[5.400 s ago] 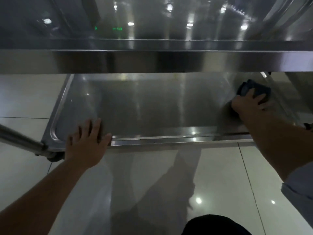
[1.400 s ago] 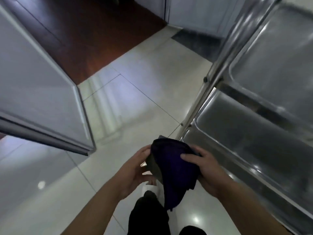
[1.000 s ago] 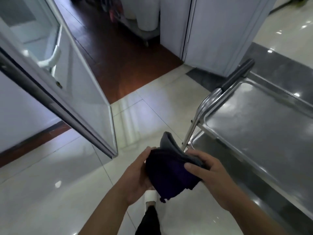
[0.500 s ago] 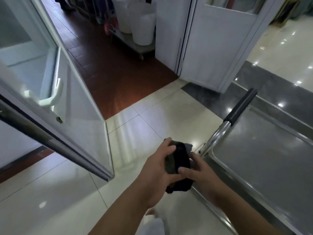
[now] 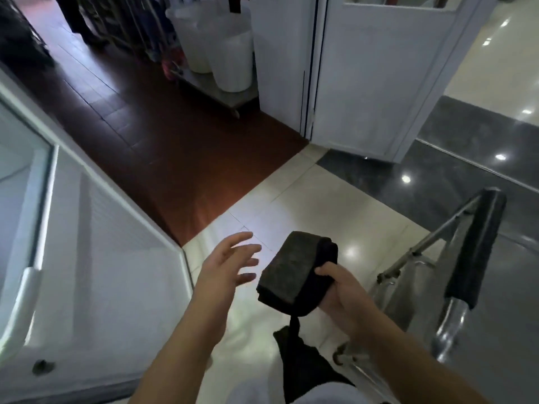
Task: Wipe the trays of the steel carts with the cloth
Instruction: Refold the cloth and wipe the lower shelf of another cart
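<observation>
My right hand (image 5: 342, 290) grips a folded dark cloth (image 5: 294, 271) in front of me, with a loose end hanging below it. My left hand (image 5: 226, 265) hovers just left of the cloth, fingers spread and off it. The steel cart (image 5: 501, 330) stands at the right edge; its top tray and its handle with a black grip (image 5: 478, 246) are visible, close to my right hand. The cart's lower trays are out of sight.
A white open door (image 5: 87, 258) with a handle stands at the left. Another white door (image 5: 376, 71) stands ahead. Beyond a dark red floor, white buckets (image 5: 230, 59) sit on a low trolley. Shiny pale tiles lie underfoot.
My left hand has let go of the cloth and moved off to the left, fingers spread. The cloth is now a tighter fold in my right hand alone. The view has risen and turned.
</observation>
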